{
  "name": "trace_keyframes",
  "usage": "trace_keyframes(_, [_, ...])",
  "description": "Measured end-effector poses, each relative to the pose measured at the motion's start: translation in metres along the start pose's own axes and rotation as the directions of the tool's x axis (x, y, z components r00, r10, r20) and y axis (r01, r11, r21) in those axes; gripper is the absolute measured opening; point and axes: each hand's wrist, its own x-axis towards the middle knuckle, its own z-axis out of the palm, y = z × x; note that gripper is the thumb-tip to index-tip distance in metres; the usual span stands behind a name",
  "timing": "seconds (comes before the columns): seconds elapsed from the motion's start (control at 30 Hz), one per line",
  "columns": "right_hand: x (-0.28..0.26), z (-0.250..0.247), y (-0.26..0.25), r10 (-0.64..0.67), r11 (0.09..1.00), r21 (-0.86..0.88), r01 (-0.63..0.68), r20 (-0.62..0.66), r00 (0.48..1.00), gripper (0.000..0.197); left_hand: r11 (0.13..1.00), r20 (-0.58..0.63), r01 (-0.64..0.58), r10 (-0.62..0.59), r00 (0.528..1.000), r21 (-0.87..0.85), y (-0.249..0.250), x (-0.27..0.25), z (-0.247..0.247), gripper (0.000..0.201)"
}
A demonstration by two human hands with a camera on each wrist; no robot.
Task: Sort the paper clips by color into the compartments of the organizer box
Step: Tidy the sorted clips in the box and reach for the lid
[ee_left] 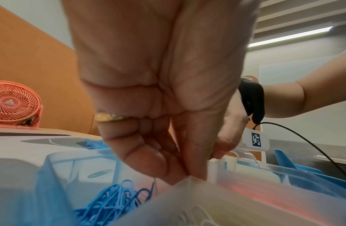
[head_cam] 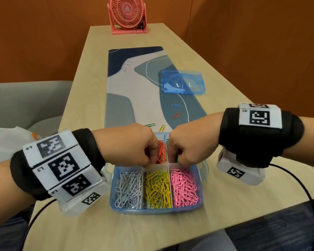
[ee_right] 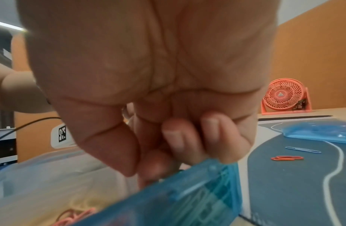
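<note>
Left hand (head_cam: 132,145) and right hand (head_cam: 190,145) knuckles-up, side by side over the organizer box (head_cam: 199,180) at the tabletop's near edge, fingers curled down, pinching the white divider (head_cam: 159,166). Three front compartments: silver clips (head_cam: 129,189), yellow clips (head_cam: 157,190), pink clips (head_cam: 183,189). Four loose clips on the mat (head_cam: 120,109): blue (head_cam: 176,105), red (head_cam: 176,115), green (head_cam: 150,125), yellow (head_cam: 162,128).

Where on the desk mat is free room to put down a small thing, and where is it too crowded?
Free: the far part of the desk mat, between the fan and the blue lid, and its left strip beside that lid. Crowded: the near end, where loose clips lie and both the left hand and right hand work over the organizer box.
</note>
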Motion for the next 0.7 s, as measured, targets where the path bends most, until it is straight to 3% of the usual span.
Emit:
trace_keyframes(0.13, [0.0026, -0.0011, 0.0017, -0.048, 0.999, -0.024, 0.049, 0.048, 0.998, 0.020, 1.000, -0.001, -0.008, 0.008, 1.000, -0.002, -0.0002, -0.0002, -0.0001, 0.009])
trace_keyframes(0.33, [0.0020, 0.0024, 0.0083, -0.083, 0.996, 0.022, 0.083, 0.030, 0.996, 0.023, 1.000, -0.003, -0.015, 0.015, 1.000, 0.000, -0.0006, -0.0007, -0.0002, 0.006])
trace_keyframes(0.47, [0.0020, 0.0066, 0.0090, -0.097, 0.995, 0.005, 0.097, -0.011, 0.995, 0.015, 1.000, -0.004, -0.013, 0.013, 1.000, -0.004, -0.0002, -0.0012, 0.0000, 0.009])
trace_keyframes(0.6, [0.0016, 0.0076, 0.0082, -0.114, 0.992, -0.049, 0.113, -0.008, 0.993, 0.025, 1.000, 0.000, -0.004, 0.004, 1.000, -0.006, 0.0005, -0.0008, -0.0002, 0.014])
trace_keyframes(0.7, [0.0015, 0.0064, 0.0097, -0.097, 0.995, -0.027, 0.096, -0.030, 0.995, 0.014, 1.000, 0.003, -0.005, 0.005, 1.000, 0.001, 0.0002, -0.0004, -0.0001, 0.012])
